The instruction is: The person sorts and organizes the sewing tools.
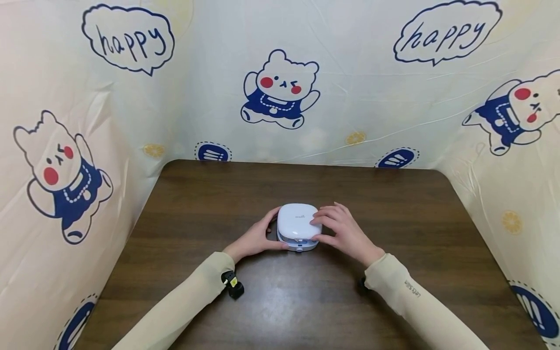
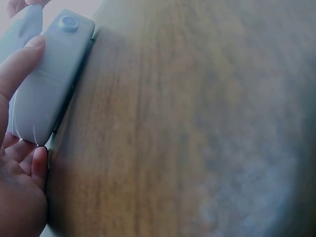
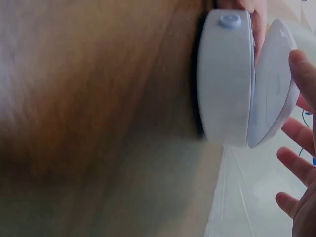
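A small white rounded-square case (image 1: 297, 218) stands on the table in front of me, its lid (image 3: 275, 81) raised part way from the base (image 3: 224, 79). Faint lettering marks the top, and a round button (image 3: 230, 20) sits on the front of the base. My left hand (image 1: 255, 238) grips the base from the left, thumb along the front and the other fingers round the far side. From the right, my right hand (image 1: 343, 231) holds the lid's edge, with the thumb at its front rim and a fingertip on its top.
The dark wooden table (image 1: 210, 194) extends round the case on all sides. Behind and beside it hangs a pale cloth (image 1: 363, 97) printed with cartoon bears. A black wrist camera (image 1: 234, 288) is strapped at my left sleeve.
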A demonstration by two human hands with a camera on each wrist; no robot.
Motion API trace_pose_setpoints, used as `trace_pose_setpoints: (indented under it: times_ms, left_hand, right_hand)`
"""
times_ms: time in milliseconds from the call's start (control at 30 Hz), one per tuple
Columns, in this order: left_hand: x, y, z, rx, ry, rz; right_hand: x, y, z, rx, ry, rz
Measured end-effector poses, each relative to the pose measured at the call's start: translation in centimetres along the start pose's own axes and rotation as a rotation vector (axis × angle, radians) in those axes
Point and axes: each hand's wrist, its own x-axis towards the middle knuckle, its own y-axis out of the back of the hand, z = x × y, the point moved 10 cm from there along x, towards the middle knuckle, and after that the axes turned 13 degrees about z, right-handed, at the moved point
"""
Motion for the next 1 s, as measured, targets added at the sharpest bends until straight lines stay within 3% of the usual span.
trace_pose_setpoints:
  times_ms: [500, 1000]
  left_hand:
    - [0.2, 0.0, 0.4, -0.045, -0.057, 0.003]
    - [0.2, -0.1, 0.2, -0.034, -0.042, 0.000]
  right_hand:
    - [-1.1, -0.6, -0.8, -0.025, 0.072, 0.034]
    - [-1.7, -1.3, -0.4, -0.025, 0.026, 0.016]
